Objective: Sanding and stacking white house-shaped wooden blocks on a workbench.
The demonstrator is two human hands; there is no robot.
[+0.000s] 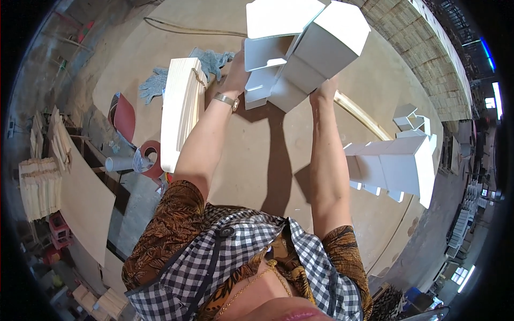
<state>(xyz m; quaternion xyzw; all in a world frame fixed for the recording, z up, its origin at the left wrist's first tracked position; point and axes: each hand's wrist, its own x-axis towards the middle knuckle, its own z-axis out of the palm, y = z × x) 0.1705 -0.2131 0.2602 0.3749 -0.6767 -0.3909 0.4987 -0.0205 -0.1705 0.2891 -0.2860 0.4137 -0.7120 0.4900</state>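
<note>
Ahead of me, off the tabletop, I hold up a white cardboard box (332, 40) with its flaps partly folded out. My left hand (235, 80) grips its left side, and most of the fingers are hidden behind the cardboard. At the lower right side of the box, my right hand (325, 90) is closed on it, its fingers also largely out of sight. Close by my left forearm stands a stack of pale wooden boards (182, 101). Grey work gloves (213, 60) lie behind that stack.
To the right on the brown table (246, 160) lie more white folded cardboard boxes (393, 155) and a pale wooden strip (364, 116). At left are reddish-brown rolled sheets (124, 117) and stacked wood pieces (40, 187). A thin strap (182, 29) lies at the far side.
</note>
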